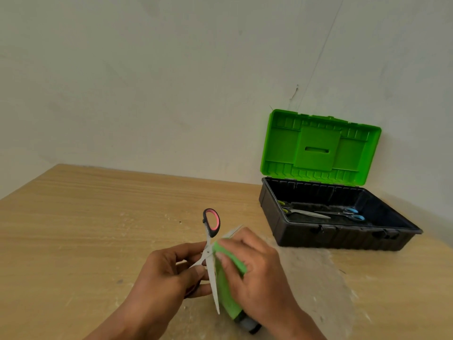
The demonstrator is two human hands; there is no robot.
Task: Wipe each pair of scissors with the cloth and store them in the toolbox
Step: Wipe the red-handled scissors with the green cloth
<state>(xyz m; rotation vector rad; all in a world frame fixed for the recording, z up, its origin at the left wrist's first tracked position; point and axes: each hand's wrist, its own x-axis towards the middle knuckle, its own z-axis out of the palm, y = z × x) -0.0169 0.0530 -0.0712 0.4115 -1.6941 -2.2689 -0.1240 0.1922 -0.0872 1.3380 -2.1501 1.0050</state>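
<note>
Head view: left hand [169, 271] pinches the open scissors [208, 252] near the pivot; right hand [255, 263] grips the cloth [226, 287], probably around one blade; better to wipe toward the tip, fingers off the edge.

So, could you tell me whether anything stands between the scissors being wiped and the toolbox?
Nothing visible does. Only table surface lies between the red-handled scissors, held in the left hand, and the toolbox to their right. Its lid stands open, and the green-handled pair and blue-handled pair inside leave free floor.
</note>
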